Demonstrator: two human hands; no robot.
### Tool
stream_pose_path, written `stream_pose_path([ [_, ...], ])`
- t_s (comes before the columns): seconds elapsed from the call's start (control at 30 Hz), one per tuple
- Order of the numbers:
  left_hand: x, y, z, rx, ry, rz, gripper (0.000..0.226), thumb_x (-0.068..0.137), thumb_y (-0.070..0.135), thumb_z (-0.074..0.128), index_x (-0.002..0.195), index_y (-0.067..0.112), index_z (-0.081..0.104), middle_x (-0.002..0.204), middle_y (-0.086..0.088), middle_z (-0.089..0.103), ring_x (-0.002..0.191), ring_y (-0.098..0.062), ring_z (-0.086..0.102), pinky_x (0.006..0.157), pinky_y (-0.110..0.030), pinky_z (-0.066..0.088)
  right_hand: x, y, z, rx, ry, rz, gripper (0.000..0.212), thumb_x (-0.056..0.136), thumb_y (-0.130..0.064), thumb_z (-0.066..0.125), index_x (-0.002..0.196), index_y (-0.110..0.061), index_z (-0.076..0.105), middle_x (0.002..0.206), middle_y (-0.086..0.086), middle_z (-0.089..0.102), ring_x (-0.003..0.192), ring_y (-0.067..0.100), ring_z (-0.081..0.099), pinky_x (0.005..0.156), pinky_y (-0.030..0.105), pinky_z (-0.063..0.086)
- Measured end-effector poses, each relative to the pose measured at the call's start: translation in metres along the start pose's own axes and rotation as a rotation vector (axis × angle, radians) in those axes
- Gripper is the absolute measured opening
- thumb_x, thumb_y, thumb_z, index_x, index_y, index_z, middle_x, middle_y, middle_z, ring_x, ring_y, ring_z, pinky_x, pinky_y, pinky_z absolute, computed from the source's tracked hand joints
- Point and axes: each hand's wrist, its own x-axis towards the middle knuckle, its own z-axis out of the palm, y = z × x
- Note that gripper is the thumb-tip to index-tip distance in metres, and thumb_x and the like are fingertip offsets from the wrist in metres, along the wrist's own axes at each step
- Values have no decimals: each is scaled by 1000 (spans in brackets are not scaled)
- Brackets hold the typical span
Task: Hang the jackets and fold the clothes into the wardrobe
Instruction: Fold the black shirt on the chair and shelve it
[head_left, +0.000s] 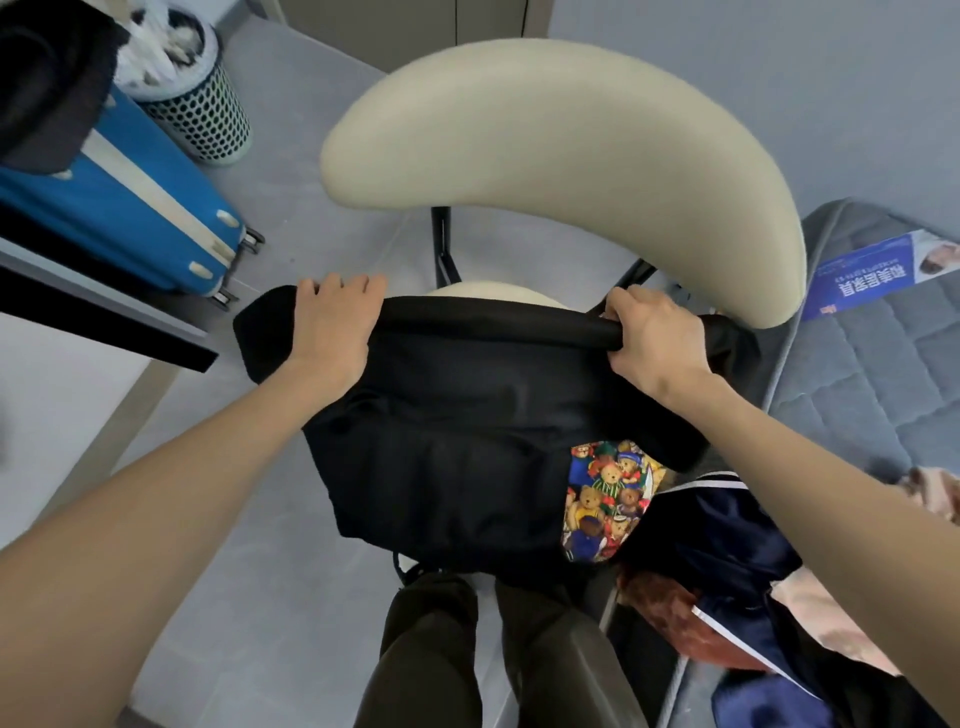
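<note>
A black garment (467, 436) lies spread over the seat of a cream chair (561, 156), with a teddy-bear print patch (608, 504) on its right side. My left hand (332, 327) grips the garment's far left edge, fingers curled over the fold. My right hand (652, 340) grips the rolled far edge on the right. A navy garment with white trim (727, 551) and a reddish-brown one (670, 613) lie in a pile at the lower right.
A blue suitcase (130, 208) stands at the left beside a perforated bin (202, 114). A dark table edge (104, 322) juts in at the left. A grey quilted mattress (872, 374) with a blue leaflet (878, 275) is at the right. My legs are below.
</note>
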Motion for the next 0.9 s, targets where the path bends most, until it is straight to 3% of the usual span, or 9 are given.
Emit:
stream_pose_path([
  [0.13,8,-3,-8,-18,115,20,34,78,-6,60,104,10,46,95,-10,59,89,-32,54,82,-39,34,3,-1,-7,-21,97,14,28,71,-3,67,94,-9,52,96,9,56,90,30,50,58,34,34],
  [0.27,-10,-1,10,-32,99,50,31,78,-7,61,98,11,47,86,-8,59,82,-31,55,78,-37,32,-13,-6,8,-79,66,-18,32,72,-4,69,100,-8,53,98,10,58,89,30,52,64,36,38],
  [0.5,-86,10,75,-53,-275,155,51,80,8,61,123,21,35,88,10,57,88,-16,59,94,-36,29,-76,-7,66,-187,-410,-135,50,79,-28,67,123,-20,45,115,1,56,108,24,52,87,34,41],
  [0.6,-108,14,95,-13,-402,206,60,84,12,62,132,21,27,94,9,59,88,-15,61,101,-36,27,-96,-15,88,-214,-605,-105,54,81,-25,64,130,-21,40,121,0,51,115,25,47,92,38,37],
  [0.7,-119,16,108,1,-493,232,62,86,10,62,134,22,24,91,7,57,84,-17,60,96,-37,30,-108,-24,102,-179,-799,2,56,82,-18,62,132,-19,38,123,3,46,120,27,40,96,49,37],
  [0.8,-123,18,116,-156,-669,277,48,89,22,61,127,24,31,82,9,54,76,-16,56,87,-36,37,-108,-32,109,-129,-984,11,44,83,-14,59,124,-17,44,123,6,42,122,30,34,99,55,38],
  [0.83,-122,21,115,-227,-670,287,42,92,29,58,126,25,34,83,10,55,77,-14,56,87,-35,39,-107,-36,110,-81,-953,1,38,83,-16,58,120,-18,47,122,5,42,122,29,33,100,51,38],
  [0.9,-115,32,115,-313,-473,289,32,97,35,49,127,26,40,102,9,57,94,-12,56,91,-32,41,-104,-45,115,40,-649,-39,30,86,-17,55,115,-20,51,123,2,45,121,26,35,100,38,36],
])
